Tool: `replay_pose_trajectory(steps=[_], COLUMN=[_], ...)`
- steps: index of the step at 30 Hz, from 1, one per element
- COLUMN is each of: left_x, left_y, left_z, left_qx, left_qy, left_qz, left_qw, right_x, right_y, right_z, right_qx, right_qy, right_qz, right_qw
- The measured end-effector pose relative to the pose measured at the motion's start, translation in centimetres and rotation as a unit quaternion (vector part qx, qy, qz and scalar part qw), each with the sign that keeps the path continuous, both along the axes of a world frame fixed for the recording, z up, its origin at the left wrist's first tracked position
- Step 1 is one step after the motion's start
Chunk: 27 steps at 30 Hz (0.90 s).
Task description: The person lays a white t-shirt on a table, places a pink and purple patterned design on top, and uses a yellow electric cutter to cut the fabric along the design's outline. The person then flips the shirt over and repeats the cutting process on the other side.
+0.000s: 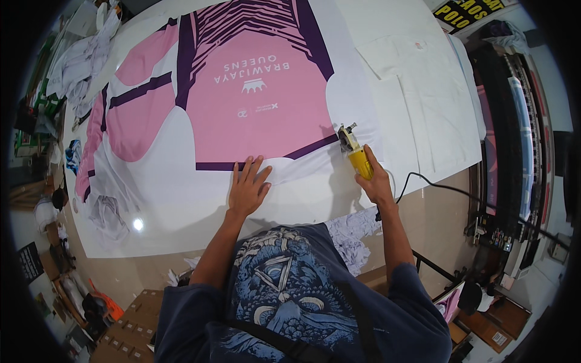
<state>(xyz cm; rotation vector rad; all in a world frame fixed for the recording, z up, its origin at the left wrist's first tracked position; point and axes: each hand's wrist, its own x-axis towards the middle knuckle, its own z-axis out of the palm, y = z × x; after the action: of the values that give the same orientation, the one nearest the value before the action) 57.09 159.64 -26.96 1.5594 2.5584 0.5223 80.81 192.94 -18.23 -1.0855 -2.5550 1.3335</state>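
While left hand (247,187) flattens smooth fabric (181,193), right hand (376,181) grips yellow cutter (357,154).

Cutter (356,151) on sheet (181,199) right of left hand (247,189), table (423,212) beneath

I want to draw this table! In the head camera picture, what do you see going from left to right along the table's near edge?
Crumpled white scraps → left hand flat on the sheet → pink and purple printed panel's corner → yellow electric cutter in the right hand → black cord.
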Motion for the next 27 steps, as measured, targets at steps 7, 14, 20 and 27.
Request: replay_pose_trajectory(steps=[7, 14, 20, 27], left_x=[-0.1, -0.1, -0.1, -0.2], left_y=[0.0, 0.1, 0.1, 0.1], left_z=[0.2, 0.2, 0.1, 0.1], left_qx=[-0.001, 0.002, 0.001, -0.002], left_qy=[-0.007, -0.01, -0.014, -0.03], left_qz=[-0.003, 0.0, -0.001, 0.002], left_qw=[1.0, 1.0, 1.0, 1.0], right_x=[-0.9, -1.5, -2.9, -5.7], right_y=[0.3, 0.6, 0.3, -0.4], right_z=[-0.4, -0.5, -0.3, 1.0], right_qx=[0.005, 0.009, 0.024, 0.006], right_qy=[0.007, -0.013, 0.005, -0.016], right_qz=[-0.001, 0.007, -0.003, -0.039], right_qw=[1.0, 1.0, 1.0, 0.999])
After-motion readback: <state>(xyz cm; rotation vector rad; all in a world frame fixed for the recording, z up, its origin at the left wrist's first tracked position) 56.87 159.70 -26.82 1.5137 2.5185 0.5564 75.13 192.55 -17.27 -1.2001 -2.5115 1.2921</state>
